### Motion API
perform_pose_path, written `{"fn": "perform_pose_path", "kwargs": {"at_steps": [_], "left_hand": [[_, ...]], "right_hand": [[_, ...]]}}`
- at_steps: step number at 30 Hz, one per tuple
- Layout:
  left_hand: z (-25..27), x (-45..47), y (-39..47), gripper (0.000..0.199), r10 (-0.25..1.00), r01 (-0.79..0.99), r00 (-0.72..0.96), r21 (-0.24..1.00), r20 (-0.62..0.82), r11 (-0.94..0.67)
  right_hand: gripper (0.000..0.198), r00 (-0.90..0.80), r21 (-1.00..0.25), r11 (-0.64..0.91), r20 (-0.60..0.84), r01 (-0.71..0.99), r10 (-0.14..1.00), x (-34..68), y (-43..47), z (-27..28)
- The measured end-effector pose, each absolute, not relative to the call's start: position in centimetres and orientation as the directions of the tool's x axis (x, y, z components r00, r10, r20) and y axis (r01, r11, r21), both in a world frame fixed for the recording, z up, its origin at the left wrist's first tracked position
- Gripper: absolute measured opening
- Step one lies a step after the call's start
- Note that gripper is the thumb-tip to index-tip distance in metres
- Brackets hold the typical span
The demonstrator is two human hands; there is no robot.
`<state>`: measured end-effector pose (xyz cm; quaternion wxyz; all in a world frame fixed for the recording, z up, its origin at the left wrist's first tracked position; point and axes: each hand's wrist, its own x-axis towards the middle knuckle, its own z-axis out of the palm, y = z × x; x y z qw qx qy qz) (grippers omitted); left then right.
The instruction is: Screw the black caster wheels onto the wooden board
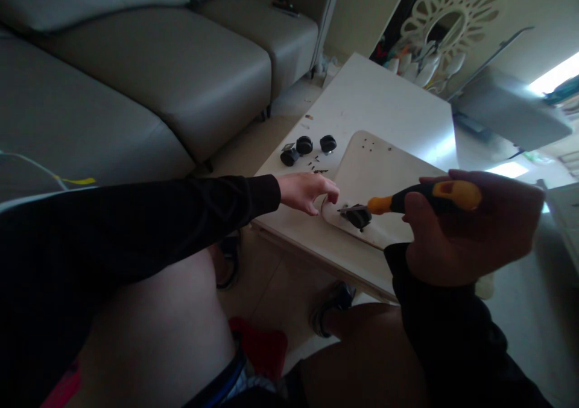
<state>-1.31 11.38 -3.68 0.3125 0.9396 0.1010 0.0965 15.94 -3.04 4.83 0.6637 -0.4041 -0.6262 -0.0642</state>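
Right hand point(470, 227) fingers wrapped tight round screwdriver point(425, 198), tip at mounted caster point(357, 216) | left hand point(307, 191) fingertips curled onto near-left corner of pale board point(384, 173) | board flat on white table point(384, 103) | three loose casters point(307, 147) far-left of board | grey sofa point(149, 76) left

Bare table point(384, 103) beyond panel point(375, 167); loose casters point(304, 145) block left approach.
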Motion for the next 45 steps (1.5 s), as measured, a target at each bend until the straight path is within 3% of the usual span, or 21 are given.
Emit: {"fn": "perform_pose_path", "kwargs": {"at_steps": [3, 17, 21, 33, 39, 45], "left_hand": [[-3.59, -1.26, 11.37, 0.036, 0.243, 0.128, 0.964, 0.603, 0.112, -0.787], [-3.84, -0.98, 11.30, 0.034, 0.223, 0.107, 0.967, 0.596, 0.124, -0.796], [-3.68, -0.97, 11.22, 0.034, 0.222, 0.115, 0.968, 0.592, 0.112, -0.798], [-3.34, -1.04, 11.13, 0.034, 0.230, 0.124, 0.968, 0.600, 0.103, -0.791], [-3.52, -0.93, 11.15, 0.032, 0.236, 0.129, 0.967, 0.610, 0.098, -0.782], [-3.18, -0.39, 10.60, 0.068, 0.239, 0.140, 0.969, 0.676, 0.056, -0.724]], "right_hand": [[0.048, 0.204, -0.441, 0.649, 0.889, 0.620, 0.409, 15.91, -3.21, 4.86], [0.044, 0.188, -0.506, 0.474, 0.800, 0.720, 0.569, 15.78, -3.97, 4.65], [0.043, 0.193, -0.486, 0.438, 0.805, 0.757, 0.561, 16.10, -3.89, 4.45], [0.054, 0.173, -0.479, 0.561, 0.842, 0.675, 0.511, 16.35, -3.26, 4.25], [0.046, 0.154, -0.460, 0.571, 0.851, 0.680, 0.502, 16.22, -3.40, 4.49], [0.043, 0.206, -0.495, 0.602, 0.850, 0.627, 0.484, 15.80, -3.36, 4.71]]}}
